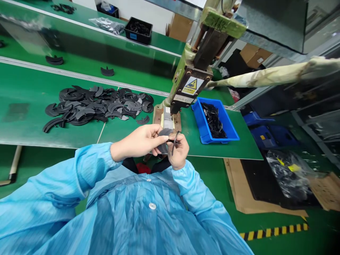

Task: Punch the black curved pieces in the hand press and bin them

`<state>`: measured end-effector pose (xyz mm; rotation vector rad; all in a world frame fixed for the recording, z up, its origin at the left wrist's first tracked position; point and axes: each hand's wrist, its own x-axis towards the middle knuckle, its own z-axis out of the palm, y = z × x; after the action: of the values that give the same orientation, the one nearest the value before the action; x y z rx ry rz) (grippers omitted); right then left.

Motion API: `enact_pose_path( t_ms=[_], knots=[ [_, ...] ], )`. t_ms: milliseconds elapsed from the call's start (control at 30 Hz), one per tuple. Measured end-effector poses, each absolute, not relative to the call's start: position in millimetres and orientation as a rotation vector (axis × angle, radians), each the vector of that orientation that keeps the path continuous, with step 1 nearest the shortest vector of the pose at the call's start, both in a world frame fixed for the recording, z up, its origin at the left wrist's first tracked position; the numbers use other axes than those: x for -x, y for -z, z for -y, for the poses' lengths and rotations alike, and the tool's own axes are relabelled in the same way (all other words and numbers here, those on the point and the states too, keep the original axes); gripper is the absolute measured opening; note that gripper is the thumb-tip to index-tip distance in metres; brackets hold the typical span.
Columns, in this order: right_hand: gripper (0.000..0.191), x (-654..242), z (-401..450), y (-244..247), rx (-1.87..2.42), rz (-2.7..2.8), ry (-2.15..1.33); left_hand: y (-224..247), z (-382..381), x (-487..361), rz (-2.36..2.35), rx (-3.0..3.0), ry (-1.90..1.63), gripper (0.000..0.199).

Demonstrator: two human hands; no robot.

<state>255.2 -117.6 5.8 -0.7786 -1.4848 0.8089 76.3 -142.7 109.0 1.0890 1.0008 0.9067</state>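
Note:
Fingers of my left hand [145, 140] are wrapped round a dark grey curved part [164, 147]. Close beside it on the right, my right hand [179, 150] pinches a thin black piece [174, 141], which meets the curved part. Both hands are in front of the base of a green hand press [177, 122]. A large pile of black curved parts [92, 106] lies on the green table [66, 136] to the left. Right of the press is a blue bin [218, 140] holding small black pieces.
The press lever [260, 76] reaches out to the right. Behind the table runs a green belt [79, 69] with curved parts on it. A black bin [138, 35] stands farther back. Cardboard [236, 187] and bagged parts [287, 177] lie at the lower right.

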Motion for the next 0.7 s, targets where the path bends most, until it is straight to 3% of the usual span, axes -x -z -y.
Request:
enact_pose_path(
  t_ms=[200,367,567,700],
  knots=[
    [0.015,-264.8,118.9,-2.8,0.806,1.626,-0.777,-101.6,131.7,-74.0,-1.029,-1.108,-0.831,0.045],
    [0.017,-274.1,108.8,-8.7,0.774,1.799,-0.645,-88.3,123.0,-62.9,-1.147,-1.190,-0.793,0.051],
    [0.017,-281.7,104.4,-15.4,0.715,1.975,-0.517,-80.2,134.7,-55.7,-1.448,-1.756,-1.163,0.031],
    [0.013,-280.5,105.1,-13.2,0.712,2.038,-0.471,-76.5,139.6,-58.9,-1.336,-1.985,-1.080,0.030]
  ],
)
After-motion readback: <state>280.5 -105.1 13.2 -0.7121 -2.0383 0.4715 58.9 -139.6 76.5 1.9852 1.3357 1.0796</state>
